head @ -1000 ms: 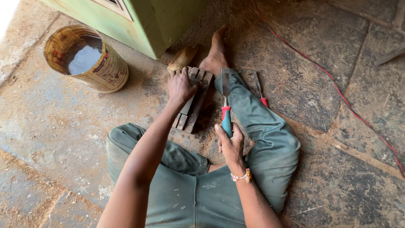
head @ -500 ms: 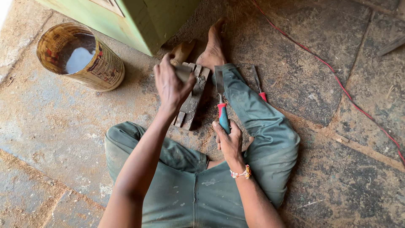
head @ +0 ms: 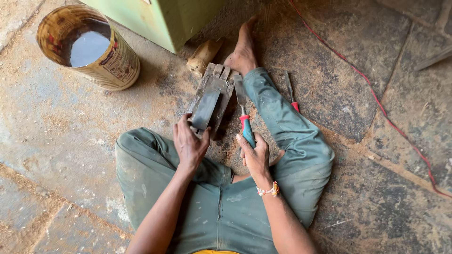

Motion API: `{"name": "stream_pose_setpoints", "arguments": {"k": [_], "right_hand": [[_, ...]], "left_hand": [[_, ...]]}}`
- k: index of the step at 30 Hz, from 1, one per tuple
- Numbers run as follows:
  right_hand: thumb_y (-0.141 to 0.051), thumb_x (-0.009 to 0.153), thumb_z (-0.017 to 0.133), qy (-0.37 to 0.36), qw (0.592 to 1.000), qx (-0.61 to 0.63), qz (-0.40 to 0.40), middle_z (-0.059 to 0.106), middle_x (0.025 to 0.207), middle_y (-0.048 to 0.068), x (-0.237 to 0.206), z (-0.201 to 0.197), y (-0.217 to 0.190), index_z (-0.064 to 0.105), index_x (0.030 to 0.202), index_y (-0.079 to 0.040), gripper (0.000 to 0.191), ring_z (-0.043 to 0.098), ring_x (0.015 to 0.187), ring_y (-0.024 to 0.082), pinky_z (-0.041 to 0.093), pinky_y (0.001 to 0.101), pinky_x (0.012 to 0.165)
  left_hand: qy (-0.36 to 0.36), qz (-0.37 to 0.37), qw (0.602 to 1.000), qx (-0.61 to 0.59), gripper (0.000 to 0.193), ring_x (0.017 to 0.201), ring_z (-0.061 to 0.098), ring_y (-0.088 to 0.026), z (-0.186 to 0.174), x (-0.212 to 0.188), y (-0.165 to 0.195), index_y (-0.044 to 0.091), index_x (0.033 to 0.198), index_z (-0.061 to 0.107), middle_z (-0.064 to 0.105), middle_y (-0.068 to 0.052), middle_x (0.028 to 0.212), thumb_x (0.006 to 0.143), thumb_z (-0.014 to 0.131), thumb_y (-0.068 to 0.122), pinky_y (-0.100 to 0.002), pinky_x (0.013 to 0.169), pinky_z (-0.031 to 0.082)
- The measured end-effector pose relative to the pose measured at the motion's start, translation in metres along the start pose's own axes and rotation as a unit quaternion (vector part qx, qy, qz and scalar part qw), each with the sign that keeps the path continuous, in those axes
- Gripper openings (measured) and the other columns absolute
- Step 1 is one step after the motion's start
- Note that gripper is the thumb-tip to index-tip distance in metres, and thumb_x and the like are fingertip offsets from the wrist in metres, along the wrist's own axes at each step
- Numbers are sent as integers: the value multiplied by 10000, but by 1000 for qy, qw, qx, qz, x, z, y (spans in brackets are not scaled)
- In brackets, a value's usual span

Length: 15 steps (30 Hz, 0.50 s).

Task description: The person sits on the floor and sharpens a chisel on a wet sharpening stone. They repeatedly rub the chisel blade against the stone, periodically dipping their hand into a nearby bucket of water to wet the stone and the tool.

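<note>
I sit on a stone floor in green trousers. A dark grey sharpening stone (head: 207,107) lies on a small wooden block (head: 217,77) between my legs. My left hand (head: 189,143) grips the near end of the stone and block. In my right hand (head: 255,156) is a chisel (head: 244,113) with a red and teal handle. Its flat blade points away from me and lies beside the stone's right edge. My bare foot (head: 244,51) rests just beyond the block.
A round tin can (head: 113,63) holding water stands at the upper left. A green cabinet (head: 169,19) is behind the block. A wooden piece (head: 202,56) lies by it. A second red-handled tool (head: 291,91) lies right of my leg. A red cable (head: 376,101) crosses the floor.
My left hand was on the far end of the block, lifted, then came back to grip the stone's near end. The right hand has kept the chisel almost still.
</note>
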State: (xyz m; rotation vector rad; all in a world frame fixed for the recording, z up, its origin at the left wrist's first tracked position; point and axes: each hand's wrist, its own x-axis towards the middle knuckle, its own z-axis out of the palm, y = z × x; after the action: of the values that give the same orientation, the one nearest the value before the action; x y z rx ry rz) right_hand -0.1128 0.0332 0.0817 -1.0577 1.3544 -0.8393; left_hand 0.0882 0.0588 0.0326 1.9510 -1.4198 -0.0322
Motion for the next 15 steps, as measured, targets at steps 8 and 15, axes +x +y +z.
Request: {"name": "stream_pose_setpoints", "arguments": {"k": [8, 15], "right_hand": [[-354, 873, 786, 30, 993, -114, -6, 557, 562, -4, 2, 3, 10, 648, 878, -48, 335, 479, 400, 95, 385, 290, 376], [-349, 866, 790, 13, 976, -212, -52, 589, 575, -5, 8, 7, 29, 668, 850, -62, 312, 559, 491, 94, 447, 302, 471]], "left_hand": [[2, -10, 999, -46, 710, 1012, 512, -346, 16, 31, 9, -35, 1361, 471, 582, -194, 1094, 789, 802, 224, -457, 956, 422], [-11, -44, 998, -36, 705, 1019, 525, -352, 16, 39, 6, -22, 1340, 498, 583, -191, 1067, 773, 812, 254, -461, 936, 428]]}}
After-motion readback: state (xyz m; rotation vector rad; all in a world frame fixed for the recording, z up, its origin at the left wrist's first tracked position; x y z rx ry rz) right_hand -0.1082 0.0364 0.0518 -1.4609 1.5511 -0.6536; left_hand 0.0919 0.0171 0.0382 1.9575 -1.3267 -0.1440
